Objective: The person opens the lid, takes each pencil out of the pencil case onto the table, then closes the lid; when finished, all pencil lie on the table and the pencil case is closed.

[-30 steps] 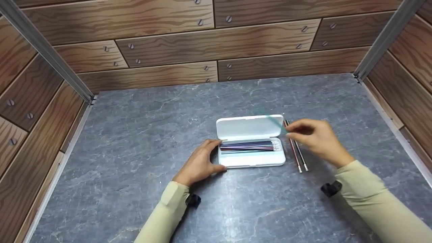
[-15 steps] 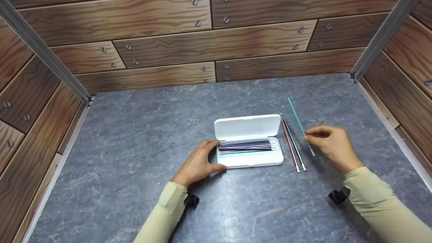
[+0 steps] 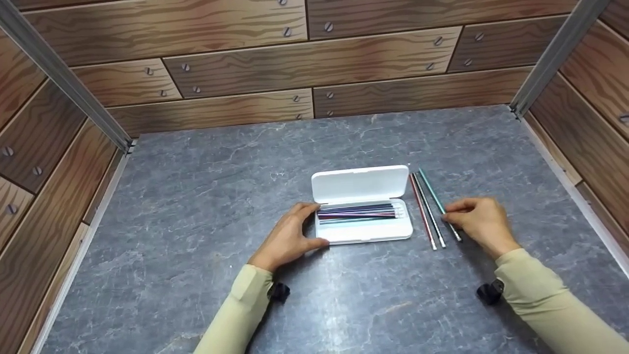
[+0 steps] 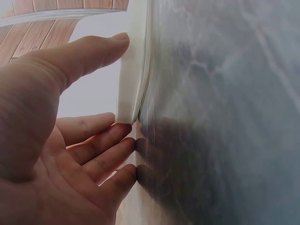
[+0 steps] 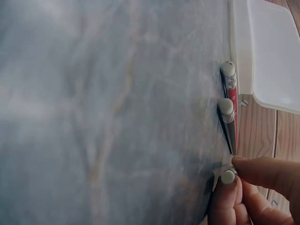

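Note:
A white pencil case (image 3: 366, 233) lies with its lid (image 3: 361, 184) raised and several dark and coloured pencils (image 3: 358, 212) inside. My left hand (image 3: 287, 238) holds its left end, thumb at the front corner and fingers by the back corner. In the left wrist view that thumb (image 4: 89, 54) lies along the case wall, with fingertips against the short end. To the right of the case, my right hand (image 3: 479, 221) pinches a green pencil (image 3: 431, 188) between thumb and forefinger, low at the tabletop. Its white eraser (image 5: 228, 176) shows beside the fingertips in the right wrist view.
Between the case and the green pencil lie a red pencil (image 3: 422, 211) and a black pencil (image 3: 429, 209), eraser ends toward me. Grey marbled tabletop (image 3: 206, 196) surrounds everything. Wood-patterned walls (image 3: 236, 69) close off the back and both sides.
My right hand has carried the green pencil rightward from near the lid, then lowered it toward me, roughly alongside the other two pencils. My left hand has stayed at the case.

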`<state>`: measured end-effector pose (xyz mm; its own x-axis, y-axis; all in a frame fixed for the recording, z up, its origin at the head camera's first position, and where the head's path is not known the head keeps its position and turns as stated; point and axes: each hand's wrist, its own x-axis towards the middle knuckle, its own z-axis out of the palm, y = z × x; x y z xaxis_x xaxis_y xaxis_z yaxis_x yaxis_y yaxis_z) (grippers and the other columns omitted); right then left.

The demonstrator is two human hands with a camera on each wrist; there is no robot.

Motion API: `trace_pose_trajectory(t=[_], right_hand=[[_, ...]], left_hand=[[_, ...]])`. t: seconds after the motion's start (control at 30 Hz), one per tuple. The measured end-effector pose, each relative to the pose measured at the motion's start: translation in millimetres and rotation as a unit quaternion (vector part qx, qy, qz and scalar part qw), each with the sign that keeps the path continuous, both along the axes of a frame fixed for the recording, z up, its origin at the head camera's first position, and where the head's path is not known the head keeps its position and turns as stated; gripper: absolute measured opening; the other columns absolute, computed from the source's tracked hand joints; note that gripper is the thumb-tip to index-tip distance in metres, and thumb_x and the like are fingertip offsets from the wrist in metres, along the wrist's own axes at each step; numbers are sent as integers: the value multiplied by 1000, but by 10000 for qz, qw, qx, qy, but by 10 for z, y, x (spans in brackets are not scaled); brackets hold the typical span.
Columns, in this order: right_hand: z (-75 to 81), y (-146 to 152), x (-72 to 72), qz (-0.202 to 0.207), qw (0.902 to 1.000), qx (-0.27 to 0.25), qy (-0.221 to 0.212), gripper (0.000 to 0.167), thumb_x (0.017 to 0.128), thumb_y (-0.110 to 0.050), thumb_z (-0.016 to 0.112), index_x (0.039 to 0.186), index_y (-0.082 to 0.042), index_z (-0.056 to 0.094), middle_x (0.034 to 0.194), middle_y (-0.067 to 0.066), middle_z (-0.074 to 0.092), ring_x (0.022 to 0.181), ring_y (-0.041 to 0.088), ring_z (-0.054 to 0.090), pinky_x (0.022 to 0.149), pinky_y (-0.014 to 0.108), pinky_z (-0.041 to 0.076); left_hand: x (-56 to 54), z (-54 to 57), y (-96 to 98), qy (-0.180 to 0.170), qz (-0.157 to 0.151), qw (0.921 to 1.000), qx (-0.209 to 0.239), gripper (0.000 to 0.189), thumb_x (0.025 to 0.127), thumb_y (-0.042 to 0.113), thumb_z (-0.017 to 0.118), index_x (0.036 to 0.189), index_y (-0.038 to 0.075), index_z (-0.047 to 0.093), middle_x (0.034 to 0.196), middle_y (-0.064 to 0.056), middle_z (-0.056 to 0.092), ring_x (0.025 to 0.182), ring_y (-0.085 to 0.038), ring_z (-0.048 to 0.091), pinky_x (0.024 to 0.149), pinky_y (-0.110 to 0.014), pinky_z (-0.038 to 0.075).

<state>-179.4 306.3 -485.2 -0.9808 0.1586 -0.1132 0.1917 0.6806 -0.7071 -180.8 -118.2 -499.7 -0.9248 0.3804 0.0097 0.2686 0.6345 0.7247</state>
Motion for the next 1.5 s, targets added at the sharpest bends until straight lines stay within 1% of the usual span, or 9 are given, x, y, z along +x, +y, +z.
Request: trace_pose_trajectory(t=[0.1,0.23,0.33,0.83,1.07,1.17,1.3,1.4,1.5], right_hand=[[9,-31,4,77,10000,32,-50,33,92,-20,90,114,4,84,97,8,86,75,0,66,63,17,52],[17,-54,10,204,9994,-223,-178,30,94,-15,87,112,9,82,90,6,85,70,0,72,61,17,60],[16,-65,13,256,9989,-320,-207,29,94,-13,87,111,11,82,90,5,84,70,0,73,62,16,62],[-7,-110,7,492,9985,-221,-91,27,95,-13,87,110,9,83,95,11,85,72,-1,72,63,14,60],[42,-134,11,418,9991,-94,-23,26,96,-14,85,111,7,83,93,9,85,72,1,72,62,15,59],[110,-182,-10,382,9989,94,262,24,97,-16,84,112,3,85,95,12,86,74,4,72,63,16,56],[213,-295,-63,479,9933,464,939,19,96,-17,85,110,-4,87,105,16,87,87,14,74,72,15,50],[265,-423,-101,796,9874,457,1288,20,95,-15,87,113,-5,87,110,17,86,99,23,77,78,11,48],[281,-582,-127,1272,9824,98,1364,24,95,-10,88,118,-3,86,115,18,85,103,28,79,81,7,52]], left_hand=[[3,-12,-9,38,1,10000,18,87,89,31,96,162,5,56,161,-13,60,152,-37,57,134,-54,43],[4,-20,-11,52,-16,10000,16,87,89,30,96,162,5,56,161,-14,60,152,-38,57,134,-55,44],[2,-15,-6,40,-25,10000,5,87,89,30,96,162,4,56,161,-15,60,152,-38,57,134,-55,43],[-6,-12,-3,40,-45,10000,-54,87,90,33,95,163,6,56,161,-14,60,151,-37,58,133,-54,44],[-7,-3,0,25,-53,10000,-18,86,90,32,95,163,6,56,161,-13,61,151,-37,58,134,-54,44],[-7,6,-2,19,-56,10000,26,86,90,31,95,162,6,56,161,-13,61,152,-37,57,134,-54,44],[-6,6,-5,14,-64,10000,40,87,90,31,95,163,6,56,161,-14,60,152,-37,57,134,-54,43],[-3,3,-6,7,-71,10000,28,87,90,31,95,163,6,55,162,-14,60,152,-37,56,135,-54,43],[-2,3,-6,8,-58,10000,22,87,90,31,95,163,6,56,161,-14,60,152,-37,57,135,-54,43]])
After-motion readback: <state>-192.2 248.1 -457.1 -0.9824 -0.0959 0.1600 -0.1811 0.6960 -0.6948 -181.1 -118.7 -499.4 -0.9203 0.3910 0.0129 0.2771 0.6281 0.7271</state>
